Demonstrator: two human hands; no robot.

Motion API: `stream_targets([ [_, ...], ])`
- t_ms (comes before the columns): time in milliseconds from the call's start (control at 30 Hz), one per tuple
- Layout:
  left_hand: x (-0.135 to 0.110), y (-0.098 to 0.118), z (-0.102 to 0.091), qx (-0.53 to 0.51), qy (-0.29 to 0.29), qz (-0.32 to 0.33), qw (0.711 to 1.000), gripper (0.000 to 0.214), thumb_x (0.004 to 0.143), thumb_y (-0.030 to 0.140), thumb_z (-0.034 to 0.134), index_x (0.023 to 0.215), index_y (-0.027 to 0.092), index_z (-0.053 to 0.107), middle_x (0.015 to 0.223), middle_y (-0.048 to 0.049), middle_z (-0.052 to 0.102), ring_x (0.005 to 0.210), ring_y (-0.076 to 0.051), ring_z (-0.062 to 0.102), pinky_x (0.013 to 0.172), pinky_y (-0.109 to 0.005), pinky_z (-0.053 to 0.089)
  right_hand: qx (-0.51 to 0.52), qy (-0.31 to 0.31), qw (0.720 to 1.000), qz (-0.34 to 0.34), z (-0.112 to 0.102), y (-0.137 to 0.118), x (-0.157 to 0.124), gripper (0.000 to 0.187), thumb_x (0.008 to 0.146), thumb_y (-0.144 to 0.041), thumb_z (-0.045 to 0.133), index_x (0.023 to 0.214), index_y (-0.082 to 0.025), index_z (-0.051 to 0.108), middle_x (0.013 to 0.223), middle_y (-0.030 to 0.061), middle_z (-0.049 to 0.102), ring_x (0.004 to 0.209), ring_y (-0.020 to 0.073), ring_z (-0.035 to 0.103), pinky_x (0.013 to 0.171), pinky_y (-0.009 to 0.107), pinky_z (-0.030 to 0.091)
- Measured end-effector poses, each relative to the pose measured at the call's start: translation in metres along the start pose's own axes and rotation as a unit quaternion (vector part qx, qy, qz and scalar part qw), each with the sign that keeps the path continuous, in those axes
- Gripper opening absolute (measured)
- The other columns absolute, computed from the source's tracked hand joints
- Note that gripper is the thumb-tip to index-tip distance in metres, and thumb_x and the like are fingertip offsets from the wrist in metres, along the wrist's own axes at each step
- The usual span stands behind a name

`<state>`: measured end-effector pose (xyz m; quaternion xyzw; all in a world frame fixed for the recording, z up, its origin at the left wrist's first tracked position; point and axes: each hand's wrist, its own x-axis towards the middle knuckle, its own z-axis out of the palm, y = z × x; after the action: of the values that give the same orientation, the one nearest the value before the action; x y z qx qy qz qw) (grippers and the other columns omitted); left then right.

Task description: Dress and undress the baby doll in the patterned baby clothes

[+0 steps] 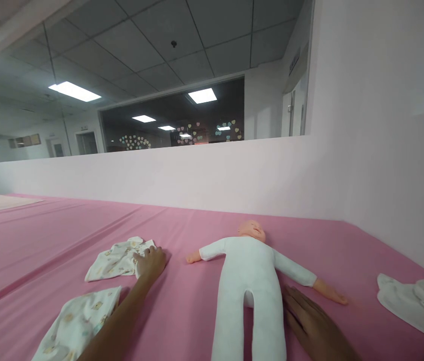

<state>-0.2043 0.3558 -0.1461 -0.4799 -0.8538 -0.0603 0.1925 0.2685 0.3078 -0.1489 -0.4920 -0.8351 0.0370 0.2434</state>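
Note:
A baby doll (251, 271) with a white cloth body lies on its back, arms spread, its head toward the wall. To its left, my left hand (152, 261) has its fingers curled onto the right edge of a white printed baby garment (116, 259). My right hand (307, 321) lies with fingers stretched out beside the doll's hip and upper leg, holding nothing. Nearer to me on the left is a second white printed baby garment (80, 321), partly behind my left forearm.
A pink sheet (181, 301) covers the wide surface. Crumpled white cloth (415, 303) lies at the far right. A pale mat (4, 203) is at the far left. Behind stands a low white wall (204, 180) with a large window (181, 100) above it.

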Motion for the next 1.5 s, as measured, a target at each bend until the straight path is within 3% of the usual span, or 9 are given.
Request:
stream_targets([
  [933,0.0007,-0.0003,0.0023,0.004,0.003,0.004,1.000,0.040,0.092,0.022,0.031,0.109,0.017,0.067,0.111,-0.0165,0.065,0.104,-0.035,0.056,0.091,-0.069,0.027,0.015,-0.026,0.999,0.017,-0.0057,-0.0064,0.0016,0.047,0.095,-0.039,0.035,0.132,-0.023,0.060,0.137,0.0091,0.059,0.130,0.0295,0.052,0.109,0.048,0.043],
  [1500,-0.0006,0.0002,0.0000,0.005,0.001,0.002,1.000,0.041,0.092,0.021,0.031,0.110,0.017,0.068,0.112,-0.0164,0.064,0.106,-0.035,0.056,0.092,-0.069,0.026,-0.004,0.004,1.000,0.006,-0.0036,-0.0047,0.0007,0.044,0.094,-0.038,0.037,0.126,-0.025,0.065,0.132,0.0071,0.063,0.125,0.0278,0.057,0.106,0.044,0.048],
])
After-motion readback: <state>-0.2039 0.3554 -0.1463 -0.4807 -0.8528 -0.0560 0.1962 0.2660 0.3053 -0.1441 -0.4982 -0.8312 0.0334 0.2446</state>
